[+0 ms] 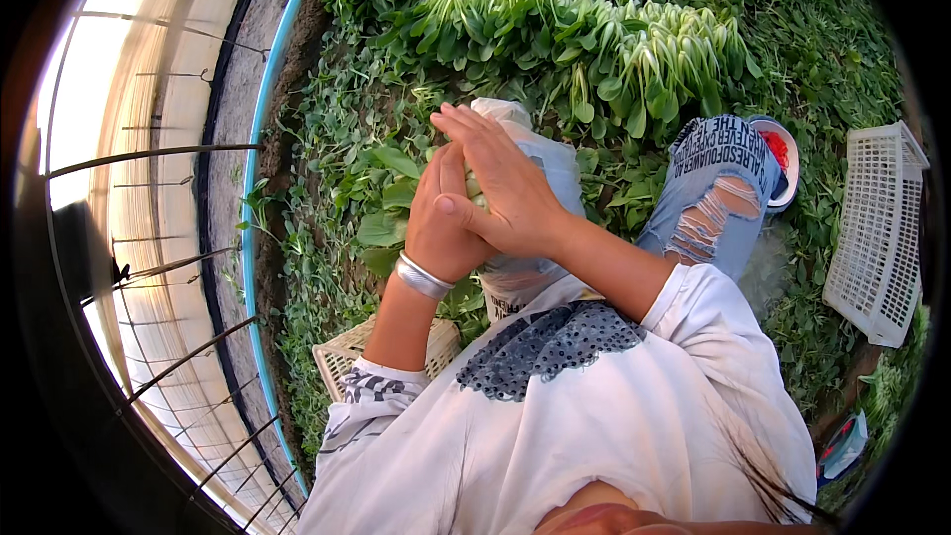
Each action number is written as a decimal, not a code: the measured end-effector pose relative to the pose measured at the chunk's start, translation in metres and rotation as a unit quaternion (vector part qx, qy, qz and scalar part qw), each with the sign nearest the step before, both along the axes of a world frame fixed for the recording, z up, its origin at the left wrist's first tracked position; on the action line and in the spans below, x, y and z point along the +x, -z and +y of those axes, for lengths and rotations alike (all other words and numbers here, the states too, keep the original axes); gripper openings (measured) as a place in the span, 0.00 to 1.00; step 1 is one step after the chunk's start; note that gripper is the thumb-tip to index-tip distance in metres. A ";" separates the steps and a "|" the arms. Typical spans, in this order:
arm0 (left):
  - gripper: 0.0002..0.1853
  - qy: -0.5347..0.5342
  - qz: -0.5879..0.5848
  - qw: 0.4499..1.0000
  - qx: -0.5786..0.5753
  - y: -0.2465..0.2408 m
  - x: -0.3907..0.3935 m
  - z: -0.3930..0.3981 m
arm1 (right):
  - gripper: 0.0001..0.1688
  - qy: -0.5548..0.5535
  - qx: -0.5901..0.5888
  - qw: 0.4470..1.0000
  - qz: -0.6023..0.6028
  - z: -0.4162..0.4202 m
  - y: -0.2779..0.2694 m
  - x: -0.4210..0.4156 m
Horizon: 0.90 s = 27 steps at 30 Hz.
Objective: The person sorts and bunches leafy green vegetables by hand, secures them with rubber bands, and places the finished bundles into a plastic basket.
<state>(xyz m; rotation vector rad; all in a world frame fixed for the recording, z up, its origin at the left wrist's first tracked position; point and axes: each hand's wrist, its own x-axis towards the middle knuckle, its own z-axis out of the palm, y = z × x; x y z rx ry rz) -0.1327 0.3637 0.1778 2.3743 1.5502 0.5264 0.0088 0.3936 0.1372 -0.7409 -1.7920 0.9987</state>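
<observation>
My left hand [446, 227], with a silver bangle on its wrist, is around a bunch of leafy greens [390, 219]. The green leaves stick out to the left of it, and a little pale stem shows between my hands. My right hand [505, 178] lies over the bunch from the right, fingers straight and together, its thumb across my left hand. Most of the stems are hidden by my hands. Just behind them is my knee in pale blue jeans [553, 163]. Beyond lies a long row of harvested greens [579, 22], pale stem ends upward.
A white plastic crate [873, 234] stands at the right, another basket [338, 357] by my left elbow. A container of red ties [776, 152] sits beside my other knee. A blue pipe [252, 223] and plastic-film wall [160, 186] with metal rods run along the left.
</observation>
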 end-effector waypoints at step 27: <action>0.64 -0.108 -0.026 0.987 -0.114 -0.016 0.050 0.001 | 0.09 0.384 -0.389 0.638 -0.542 -0.021 0.329 0.454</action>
